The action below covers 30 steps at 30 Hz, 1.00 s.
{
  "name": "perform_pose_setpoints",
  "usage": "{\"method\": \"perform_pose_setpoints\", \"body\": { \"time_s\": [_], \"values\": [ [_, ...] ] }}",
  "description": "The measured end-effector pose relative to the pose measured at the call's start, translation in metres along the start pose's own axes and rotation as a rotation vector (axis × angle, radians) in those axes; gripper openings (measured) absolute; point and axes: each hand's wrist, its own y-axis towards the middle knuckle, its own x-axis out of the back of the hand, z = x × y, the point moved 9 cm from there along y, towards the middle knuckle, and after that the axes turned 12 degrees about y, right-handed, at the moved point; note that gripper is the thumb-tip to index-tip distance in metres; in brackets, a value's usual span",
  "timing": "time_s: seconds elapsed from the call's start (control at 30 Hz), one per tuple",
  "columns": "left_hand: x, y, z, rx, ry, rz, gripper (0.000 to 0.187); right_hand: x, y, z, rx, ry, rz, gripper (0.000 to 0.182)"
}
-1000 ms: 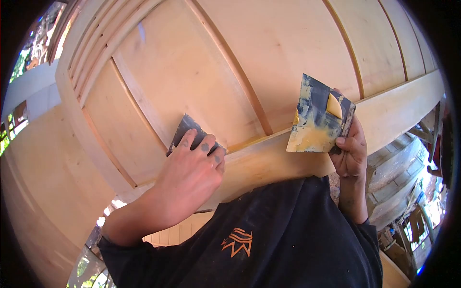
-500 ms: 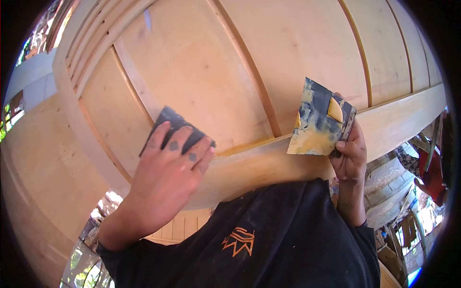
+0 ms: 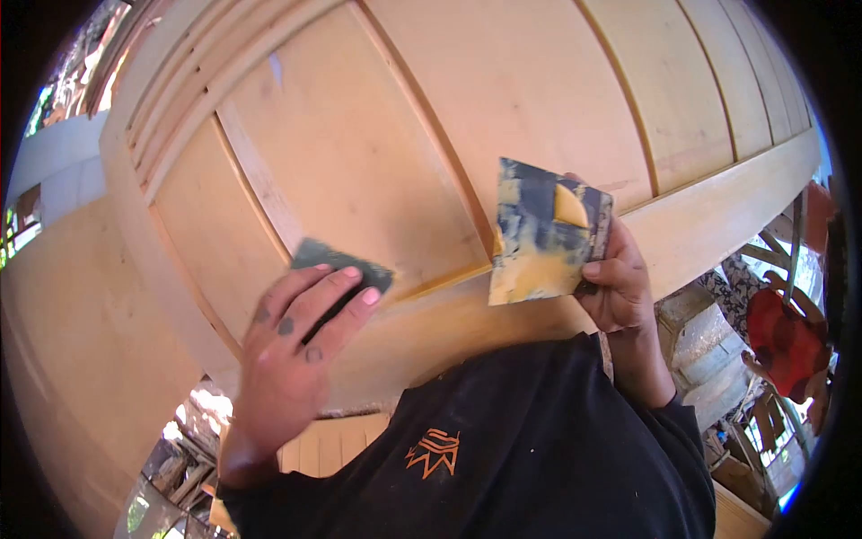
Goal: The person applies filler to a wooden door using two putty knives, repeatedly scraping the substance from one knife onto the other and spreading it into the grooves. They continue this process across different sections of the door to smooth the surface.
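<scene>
My left hand is closed on a dark flat scraper, fingers laid across its face. The scraper overlaps the lower part of a pale wooden panel, close to the long rail. Held up in my right hand is a square, dark putty plate, thumb on its near face and the other fingers mostly behind. Yellow putty is smeared over its lower half. A thicker, half-round yellow lump sits near its upper right.
Upright wooden strips divide the large panelled piece, with slats at its upper left. A broad plain board stands at the left. At the right are a red item and stacked boards.
My left hand has turned and shifted, its fingertips now on the scraper's near face. The plate and my right hand sit further left in view, as the whole view has also shifted.
</scene>
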Motion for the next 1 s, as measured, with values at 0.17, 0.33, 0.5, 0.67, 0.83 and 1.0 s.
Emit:
{"method": "perform_pose_setpoints", "body": {
  "time_s": [0.17,0.33,0.5,0.67,0.83,1.0],
  "values": [
    [0.011,-0.005,-0.039,-0.012,-0.208,-0.614,0.043,-0.045,-0.002,-0.011,-0.037,0.076,0.085,0.079],
    [-0.025,-0.002,-0.050,-0.082,-0.176,-0.807,0.041,-0.064,-0.017,-0.002,-0.013,0.113,0.169,0.077],
    [-0.021,-0.008,-0.038,-0.042,-0.038,-0.665,0.044,-0.050,-0.039,0.011,0.032,0.091,0.192,0.077],
    [0.005,-0.015,-0.074,-0.145,-0.205,-0.764,0.043,-0.057,-0.048,0.010,0.097,0.140,0.194,0.079],
    [-0.039,0.002,-0.064,-0.119,-0.176,-0.552,0.041,-0.070,-0.065,0.015,0.075,0.168,0.395,0.081],
    [0.014,-0.009,-0.089,-0.193,-0.108,-0.885,0.027,-0.056,-0.063,0.019,0.113,0.190,0.341,0.073]
  ]
}}
